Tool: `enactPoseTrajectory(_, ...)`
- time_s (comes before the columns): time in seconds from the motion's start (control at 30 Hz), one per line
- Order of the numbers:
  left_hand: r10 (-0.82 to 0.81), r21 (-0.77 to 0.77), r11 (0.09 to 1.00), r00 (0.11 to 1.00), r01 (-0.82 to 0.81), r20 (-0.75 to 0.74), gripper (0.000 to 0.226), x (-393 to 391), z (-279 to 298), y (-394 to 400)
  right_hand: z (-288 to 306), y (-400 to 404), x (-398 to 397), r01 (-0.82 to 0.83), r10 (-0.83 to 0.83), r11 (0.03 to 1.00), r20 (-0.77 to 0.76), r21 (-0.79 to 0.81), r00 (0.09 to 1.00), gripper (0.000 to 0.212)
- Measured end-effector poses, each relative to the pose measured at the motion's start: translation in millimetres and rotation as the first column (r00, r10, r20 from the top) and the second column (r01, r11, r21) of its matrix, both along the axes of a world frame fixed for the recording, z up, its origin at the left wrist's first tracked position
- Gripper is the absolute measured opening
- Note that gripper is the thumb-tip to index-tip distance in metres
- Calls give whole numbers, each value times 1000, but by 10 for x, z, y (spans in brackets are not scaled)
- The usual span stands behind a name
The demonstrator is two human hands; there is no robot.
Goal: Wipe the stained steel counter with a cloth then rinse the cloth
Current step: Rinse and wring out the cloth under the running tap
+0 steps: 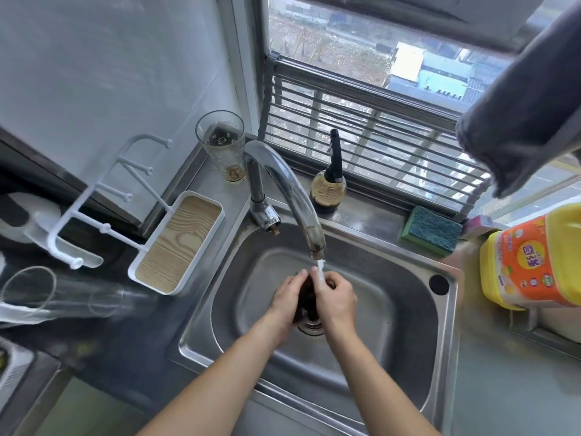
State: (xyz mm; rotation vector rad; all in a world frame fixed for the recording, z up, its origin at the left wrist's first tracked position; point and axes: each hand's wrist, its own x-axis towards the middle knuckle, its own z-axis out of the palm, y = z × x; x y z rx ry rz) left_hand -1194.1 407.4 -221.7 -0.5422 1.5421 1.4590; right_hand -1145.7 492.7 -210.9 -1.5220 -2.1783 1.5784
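Observation:
Both my hands are in the steel sink (405, 313), under the curved tap (283, 184). A thin stream of water (320, 272) runs from the spout onto them. Between them is a dark, bunched, wet cloth (307, 294), just above the drain. My left hand (284, 302) grips the cloth from the left and my right hand (334, 298) grips it from the right. Most of the cloth is hidden by my fingers. The steel counter (503, 388) runs along the right of the sink.
A yellow detergent jug (531, 262) stands on the right. A green-blue sponge (429, 231), a dark spray bottle (328, 187) and a drinking glass (221, 146) line the back ledge. A white tray with hooks (176, 243) sits left. A grey towel (528, 114) hangs top right.

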Motion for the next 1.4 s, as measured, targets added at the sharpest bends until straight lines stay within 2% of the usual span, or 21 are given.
enactPoseTrajectory(0.07,20,94,995,995,-29,100,42,-3,-15,-60,-34,133,-59,-95,100,973,15,-209,995,37)
enactPoseTrajectory(0.1,60,113,991,994,-71,95,42,-11,-42,-97,-64,174,-60,-131,139,946,6,-298,990,33)
enactPoseTrajectory(0.17,144,66,988,990,-142,-14,47,-57,-111,-156,-117,259,-15,-109,112,933,-11,-343,994,25)
enactPoseTrajectory(0.23,198,16,980,974,-197,-111,48,-110,-130,-192,-161,349,41,72,-80,917,-2,-391,997,35)
enactPoseTrajectory(0.27,235,35,972,966,-232,-113,45,-131,-135,-204,-177,386,63,202,-224,866,6,-458,974,35)
enactPoseTrajectory(0.37,322,91,943,947,-320,-13,31,-150,-110,-236,-233,357,113,491,-549,603,119,-629,827,22)
enactPoseTrajectory(0.4,333,109,936,942,-334,32,24,-135,-99,-241,-233,289,121,499,-567,538,147,-679,811,22)
enactPoseTrajectory(0.47,314,139,935,944,-325,97,14,-75,-70,-238,-223,120,123,382,-486,461,132,-801,864,38)
enactPoseTrajectory(0.53,272,105,955,959,-279,76,19,-36,-69,-218,-205,-21,109,243,-330,501,76,-831,941,46)
enactPoseTrajectory(0.57,246,68,966,968,-249,47,29,-27,-72,-194,-211,-79,97,204,-261,587,56,-783,964,43)
enactPoseTrajectory(0.63,188,-5,982,982,-188,-14,46,-22,-79,-134,-267,-196,91,199,-232,804,13,-560,973,29)
enactPoseTrajectory(0.73,86,-95,991,989,-98,-120,47,-39,-43,-26,-233,-324,81,217,-262,938,-146,-271,954,28)
enactPoseTrajectory(0.8,10,-80,997,986,-24,-165,40,-45,-38,25,-214,-359,76,146,-191,964,-197,-222,961,27)
enactPoseTrajectory(0.87,-47,-14,999,986,45,-160,38,-30,-9,19,-257,-309,62,128,-156,977,-163,-171,974,26)
enactPoseTrajectory(0.97,-41,160,985,993,58,-110,35,17,13,-28,-337,-119,52,112,-153,932,-95,-345,984,30)
enactPoseTrajectory(1.03,-43,136,989,984,67,-171,26,23,-38,-79,-360,-4,45,57,-86,912,-54,-406,995,23)
enactPoseTrajectory(1.13,-194,-84,980,950,178,-245,26,-15,-175,-198,-336,113,49,158,-154,961,34,-227,987,15)
enactPoseTrajectory(1.2,-225,-71,974,964,216,-143,22,-13,-215,-234,-243,123,78,246,-246,963,11,-111,969,11)
enactPoseTrajectory(1.27,-133,-58,990,990,129,-57,23,-30,-174,-174,-179,19,119,187,-188,982,-54,-14,981,5)
enactPoseTrajectory(1.33,-16,-78,997,1000,16,-2,35,-79,-127,-65,-139,-208,166,57,-46,993,-104,106,993,14)
enactPoseTrajectory(1.4,-81,-153,985,996,73,-47,45,-109,-79,15,-115,-408,189,-2,28,982,-135,188,990,24)
